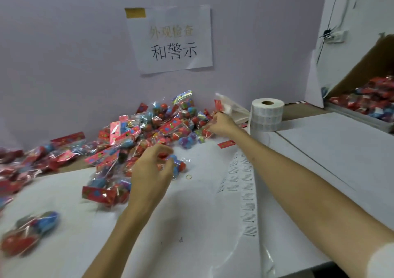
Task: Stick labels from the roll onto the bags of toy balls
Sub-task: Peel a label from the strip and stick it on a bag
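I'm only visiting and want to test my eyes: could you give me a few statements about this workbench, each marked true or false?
1. The label roll stands upright on its end. True.
2. The left hand holds a bag of toy balls. True.
3. The right hand rests on the label roll. False: it reaches into the pile of bags.
4. The paper sign lies flat on the table. False: it is taped to the wall.

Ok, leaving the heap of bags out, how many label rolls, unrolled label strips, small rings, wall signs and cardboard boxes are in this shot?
Label roll: 1
Unrolled label strip: 1
Yellow ring: 1
Paper wall sign: 1
Cardboard box: 1
Total: 5
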`<state>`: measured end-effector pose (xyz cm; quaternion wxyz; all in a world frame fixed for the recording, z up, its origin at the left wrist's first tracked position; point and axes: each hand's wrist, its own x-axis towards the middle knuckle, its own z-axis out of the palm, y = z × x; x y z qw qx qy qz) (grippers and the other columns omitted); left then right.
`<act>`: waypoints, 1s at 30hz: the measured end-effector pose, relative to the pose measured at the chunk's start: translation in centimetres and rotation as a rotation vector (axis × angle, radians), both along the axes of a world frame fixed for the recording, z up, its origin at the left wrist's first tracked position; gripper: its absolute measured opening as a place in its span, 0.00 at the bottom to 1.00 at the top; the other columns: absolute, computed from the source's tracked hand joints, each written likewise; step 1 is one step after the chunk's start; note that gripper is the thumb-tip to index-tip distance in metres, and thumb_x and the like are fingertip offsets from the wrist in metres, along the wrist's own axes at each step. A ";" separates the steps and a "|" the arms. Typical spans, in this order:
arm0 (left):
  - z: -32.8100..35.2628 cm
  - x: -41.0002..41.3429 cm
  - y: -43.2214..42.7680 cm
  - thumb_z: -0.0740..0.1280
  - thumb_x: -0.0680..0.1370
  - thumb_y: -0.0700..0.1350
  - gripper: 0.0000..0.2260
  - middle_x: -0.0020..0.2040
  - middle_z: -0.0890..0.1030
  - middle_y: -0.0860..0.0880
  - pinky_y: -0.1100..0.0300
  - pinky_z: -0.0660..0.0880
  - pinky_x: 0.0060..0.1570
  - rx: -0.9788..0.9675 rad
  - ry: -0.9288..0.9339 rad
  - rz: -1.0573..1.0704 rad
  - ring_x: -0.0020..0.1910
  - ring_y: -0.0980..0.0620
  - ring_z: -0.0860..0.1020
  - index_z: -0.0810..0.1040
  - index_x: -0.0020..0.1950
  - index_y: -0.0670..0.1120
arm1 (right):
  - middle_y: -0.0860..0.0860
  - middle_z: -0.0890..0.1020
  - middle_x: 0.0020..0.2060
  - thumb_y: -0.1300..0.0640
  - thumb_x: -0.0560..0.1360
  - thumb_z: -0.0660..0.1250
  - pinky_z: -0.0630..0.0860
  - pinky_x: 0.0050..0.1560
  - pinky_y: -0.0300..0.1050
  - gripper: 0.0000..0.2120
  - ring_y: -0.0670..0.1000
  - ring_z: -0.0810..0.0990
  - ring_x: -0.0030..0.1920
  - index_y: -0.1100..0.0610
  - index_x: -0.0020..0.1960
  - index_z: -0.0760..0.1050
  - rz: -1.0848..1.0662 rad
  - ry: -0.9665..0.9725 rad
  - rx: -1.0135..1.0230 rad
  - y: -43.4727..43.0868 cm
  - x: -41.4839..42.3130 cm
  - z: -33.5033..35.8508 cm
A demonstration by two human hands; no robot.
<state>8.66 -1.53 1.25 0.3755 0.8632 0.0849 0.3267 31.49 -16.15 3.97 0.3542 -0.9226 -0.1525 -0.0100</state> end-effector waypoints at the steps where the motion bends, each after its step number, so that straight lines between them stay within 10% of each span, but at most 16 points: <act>1: -0.2 0.4 0.7 0.71 0.79 0.41 0.07 0.54 0.82 0.53 0.59 0.77 0.49 0.039 0.030 0.012 0.52 0.54 0.81 0.80 0.56 0.49 | 0.61 0.82 0.56 0.61 0.75 0.69 0.77 0.55 0.51 0.13 0.61 0.80 0.57 0.63 0.58 0.78 -0.017 -0.038 -0.020 0.4 0.1 -0.5; 12: -4.0 2.0 3.4 0.63 0.82 0.50 0.14 0.55 0.82 0.45 0.50 0.73 0.50 0.418 0.267 0.224 0.55 0.44 0.76 0.74 0.65 0.45 | 0.58 0.78 0.38 0.47 0.79 0.67 0.68 0.40 0.45 0.17 0.53 0.74 0.40 0.60 0.42 0.79 0.354 0.104 -0.256 5.6 -6.9 -3.1; 19: -4.5 1.2 4.1 0.69 0.80 0.52 0.18 0.60 0.79 0.48 0.52 0.73 0.57 0.282 0.223 0.084 0.57 0.48 0.74 0.73 0.67 0.47 | 0.52 0.84 0.43 0.59 0.73 0.77 0.79 0.37 0.43 0.10 0.47 0.84 0.38 0.54 0.47 0.75 0.362 0.289 0.258 3.5 -9.8 -2.3; 25: -3.1 1.2 3.0 0.72 0.79 0.53 0.29 0.64 0.75 0.50 0.49 0.79 0.57 -0.216 0.106 0.009 0.57 0.49 0.79 0.64 0.75 0.47 | 0.56 0.87 0.48 0.67 0.74 0.75 0.83 0.38 0.43 0.18 0.52 0.88 0.42 0.57 0.59 0.74 0.294 0.464 0.663 1.3 -11.4 -2.2; 30: -2.4 1.1 2.5 0.73 0.78 0.48 0.18 0.54 0.86 0.43 0.55 0.83 0.46 -0.728 0.168 -0.234 0.50 0.45 0.86 0.73 0.65 0.45 | 0.55 0.88 0.46 0.67 0.76 0.72 0.83 0.43 0.45 0.18 0.54 0.87 0.43 0.59 0.63 0.74 0.337 0.513 0.781 0.8 -12.4 -3.3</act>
